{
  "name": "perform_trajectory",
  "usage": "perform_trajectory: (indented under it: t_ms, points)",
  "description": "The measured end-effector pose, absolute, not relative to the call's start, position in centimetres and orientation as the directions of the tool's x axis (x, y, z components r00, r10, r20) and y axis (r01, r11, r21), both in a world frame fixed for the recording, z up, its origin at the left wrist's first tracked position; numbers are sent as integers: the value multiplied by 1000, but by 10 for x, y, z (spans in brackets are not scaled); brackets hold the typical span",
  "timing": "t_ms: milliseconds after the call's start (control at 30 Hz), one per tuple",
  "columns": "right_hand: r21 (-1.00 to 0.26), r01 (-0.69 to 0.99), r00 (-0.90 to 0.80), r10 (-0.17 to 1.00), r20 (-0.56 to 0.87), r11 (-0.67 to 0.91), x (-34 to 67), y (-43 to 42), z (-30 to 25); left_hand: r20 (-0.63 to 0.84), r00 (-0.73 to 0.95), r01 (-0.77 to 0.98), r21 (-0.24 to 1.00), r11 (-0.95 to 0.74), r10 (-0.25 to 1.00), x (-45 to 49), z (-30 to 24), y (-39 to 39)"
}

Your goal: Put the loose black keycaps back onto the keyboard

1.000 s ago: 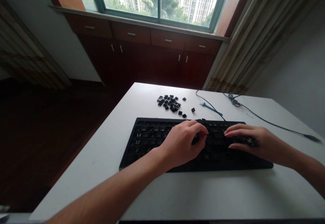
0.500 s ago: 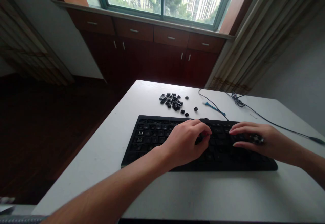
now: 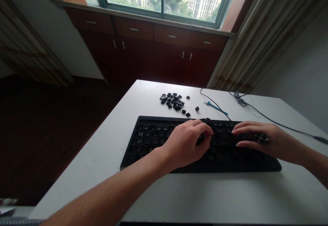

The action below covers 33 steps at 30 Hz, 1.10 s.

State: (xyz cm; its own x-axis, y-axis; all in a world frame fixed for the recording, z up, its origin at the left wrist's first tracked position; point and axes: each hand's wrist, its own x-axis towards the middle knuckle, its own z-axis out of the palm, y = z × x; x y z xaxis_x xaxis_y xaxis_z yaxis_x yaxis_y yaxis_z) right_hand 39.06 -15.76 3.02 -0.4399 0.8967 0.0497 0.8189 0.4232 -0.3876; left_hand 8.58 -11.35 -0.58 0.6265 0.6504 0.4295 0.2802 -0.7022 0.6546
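Rightward, the right hand (image 3: 266,140) has eased a little along the keyboard (image 3: 151,140), fingers spread fairly wide above the keys, a dark clump at its knuckles that may be held keycaps; the pictures cannot settle it. The left hand (image 3: 186,145) curls narrow over the middle keys, fingertips bunched on something dark, though what it grips is hidden. Working one key at a time, a straight, even lift would spare the switch beneath. The black keyboard lies near the front of the tabletop (image 3: 89,174), its left keys still seated. Loose keycaps (image 3: 173,101) sit in a cluster toward the far edge, near a blue tool (image 3: 217,108) and a dark cable (image 3: 279,127).
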Motion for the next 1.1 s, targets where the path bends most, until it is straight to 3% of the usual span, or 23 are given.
perform_trajectory:
  t_ms: [400,567,633,700,767,833,967,1100]
  points:
    - [-390,796,-479,875,63,464,381,-155,33,427,628,280,657,-700,651,85,-5,-114]
    - [-474,802,-383,922,58,364,372,-162,43,433,625,278,654,-704,649,85,-6,-114]
    - [-646,703,-221,955,198,297,364,-166,46,436,627,270,654,-706,645,85,-6,-114]
    - [-860,425,-18,953,303,281,351,-170,50,436,630,267,655,-706,643,85,-6,-114]
    - [-959,100,103,956,276,266,335,-170,56,435,627,271,656,-704,646,85,-6,-114]
    - [-971,-80,140,967,212,224,320,-169,63,433,625,275,657,-702,650,85,-6,-113]
    - [-943,-180,254,939,231,281,302,-160,64,430,632,264,663,-701,645,85,-5,-114]
    - [-979,-132,149,980,133,153,300,-147,37,427,630,265,668,-696,649,86,-4,-114]
